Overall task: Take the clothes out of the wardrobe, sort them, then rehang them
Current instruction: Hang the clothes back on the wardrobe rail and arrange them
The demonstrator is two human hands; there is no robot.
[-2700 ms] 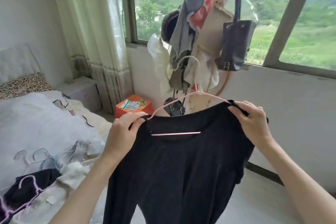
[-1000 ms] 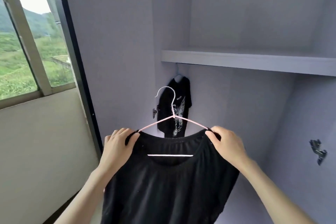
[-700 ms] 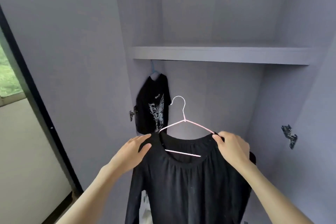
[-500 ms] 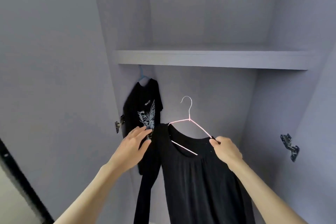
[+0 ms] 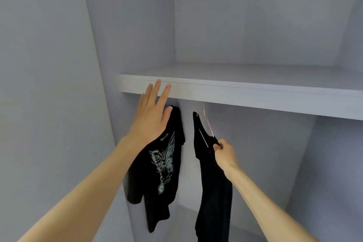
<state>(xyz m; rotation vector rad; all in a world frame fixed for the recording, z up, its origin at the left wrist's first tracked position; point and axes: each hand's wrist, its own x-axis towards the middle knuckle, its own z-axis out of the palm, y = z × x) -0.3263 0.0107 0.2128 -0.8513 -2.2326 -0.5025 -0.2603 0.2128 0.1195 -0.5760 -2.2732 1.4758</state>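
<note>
The plain black top (image 5: pixel 213 179) on its pink wire hanger (image 5: pixel 208 127) is pinched by the right hand (image 5: pixel 224 152); the hook should be seated below the grey shelf (image 5: pixel 245 92), while the flat, spread left hand (image 5: pixel 152 118) holds aside the black butterfly-print T-shirt (image 5: pixel 163 165).

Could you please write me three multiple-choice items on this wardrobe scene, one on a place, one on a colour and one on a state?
1. Where does the butterfly-print T-shirt hang?
A. On top of the shelf
B. Under the shelf, left of the plain black top
C. Right of the plain black top

2. What colour is the hanger in the plain black top?
A. Pink
B. Green
C. Black

3. How is the left hand held?
A. Closed round the hanger
B. Curled into a fist
C. Flat, fingers straight

Answers: 1 B, it hangs below the board nearer the left wall. 2 A, its thin wire shows pink. 3 C, only the right hand pinches the top's shoulder.
</note>
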